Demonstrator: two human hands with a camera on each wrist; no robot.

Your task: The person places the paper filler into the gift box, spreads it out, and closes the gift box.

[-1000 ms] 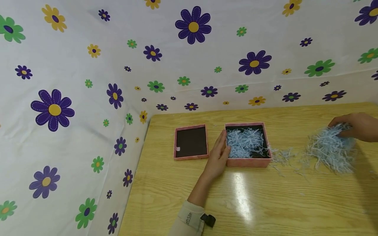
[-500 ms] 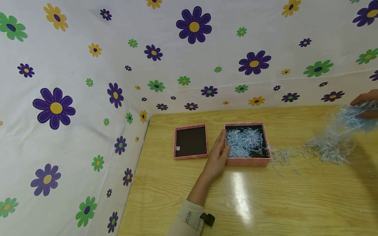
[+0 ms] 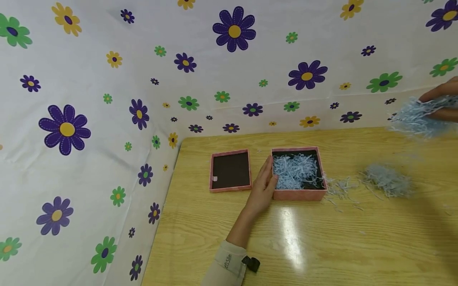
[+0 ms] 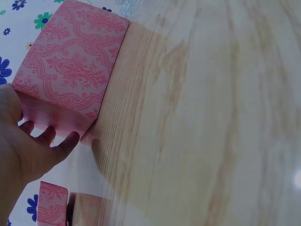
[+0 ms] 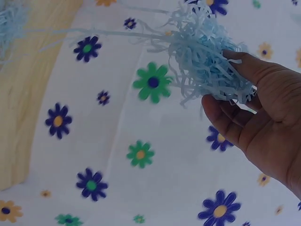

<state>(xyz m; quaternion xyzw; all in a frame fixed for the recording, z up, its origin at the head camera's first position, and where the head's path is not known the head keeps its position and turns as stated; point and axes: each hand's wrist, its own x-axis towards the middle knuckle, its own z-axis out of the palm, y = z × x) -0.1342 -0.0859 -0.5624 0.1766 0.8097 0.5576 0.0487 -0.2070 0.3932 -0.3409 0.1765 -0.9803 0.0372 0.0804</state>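
In the head view, my left hand rests against the left side of a pink box, its fingers along the wall. Light blue shredded paper lies inside, with black lining showing at the right and back. The left wrist view shows the fingertips touching the patterned pink box. At the far right, my right hand holds a clump of blue shredded paper above the table, between thumb and fingers. Long strands trail from the clump. Part of that hand is cut off in the head view.
A shallow pink lid with a black inside lies left of the box. A smaller heap of shredded paper and loose strands lie on the wooden table to its right. A flower-printed cloth hangs behind and at the left.
My right hand has lifted a clump of shredded paper off the heap, up and to the right. The heap left on the table is smaller. My left hand stays at the box.
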